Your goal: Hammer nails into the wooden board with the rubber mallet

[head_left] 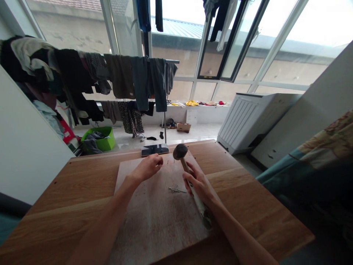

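My right hand (198,180) is wrapped round the pale handle of a hammer (180,151), its rounded dark head raised above the far part of a pale wooden board (154,217). Curled fingers close my left hand (150,166) low over the board's far left part; what they hold, if anything, is hidden. Between the hands, a couple of thin nails (168,162) stand upright in the board. A small pile of loose nails (176,189) lies nearer the middle, left of the hammer's handle.
Under the board is a brown wooden table (242,195). A phone (154,149) lies at its far edge. Beyond are a drying rack with hanging clothes (121,75), a green basket (106,139) and a white ribbed cabinet (248,117). A curtain (309,158) hangs at right.
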A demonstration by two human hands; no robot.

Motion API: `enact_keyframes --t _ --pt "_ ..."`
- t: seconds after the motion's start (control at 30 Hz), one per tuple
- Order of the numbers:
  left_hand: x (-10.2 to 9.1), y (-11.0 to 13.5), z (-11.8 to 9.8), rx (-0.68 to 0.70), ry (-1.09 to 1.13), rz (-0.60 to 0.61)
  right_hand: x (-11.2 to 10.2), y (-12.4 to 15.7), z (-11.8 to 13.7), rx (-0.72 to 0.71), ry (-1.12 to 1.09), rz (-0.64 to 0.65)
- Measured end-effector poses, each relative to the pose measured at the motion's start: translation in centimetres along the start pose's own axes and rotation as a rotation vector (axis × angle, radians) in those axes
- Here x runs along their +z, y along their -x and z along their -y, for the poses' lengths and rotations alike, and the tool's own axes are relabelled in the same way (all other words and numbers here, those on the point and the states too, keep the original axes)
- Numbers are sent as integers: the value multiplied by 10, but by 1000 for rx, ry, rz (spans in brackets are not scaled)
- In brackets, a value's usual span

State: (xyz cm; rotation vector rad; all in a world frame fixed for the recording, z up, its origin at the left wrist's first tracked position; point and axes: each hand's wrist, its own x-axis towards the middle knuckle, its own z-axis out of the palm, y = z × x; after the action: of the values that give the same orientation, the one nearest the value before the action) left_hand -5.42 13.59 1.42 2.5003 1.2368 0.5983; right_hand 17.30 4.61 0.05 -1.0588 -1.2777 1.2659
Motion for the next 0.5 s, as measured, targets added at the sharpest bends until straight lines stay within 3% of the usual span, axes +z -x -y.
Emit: enact_keyframes --t 0.23,0.37,0.5 --pt "1 1 8 -37 40 -44 -8 9 6 110 210 319" --pt "7 -1 10 -40 83 -52 -5 10 0 116 371 355" --pt "10 -1 12 -55 82 -81 -5 7 -3 107 363 324"
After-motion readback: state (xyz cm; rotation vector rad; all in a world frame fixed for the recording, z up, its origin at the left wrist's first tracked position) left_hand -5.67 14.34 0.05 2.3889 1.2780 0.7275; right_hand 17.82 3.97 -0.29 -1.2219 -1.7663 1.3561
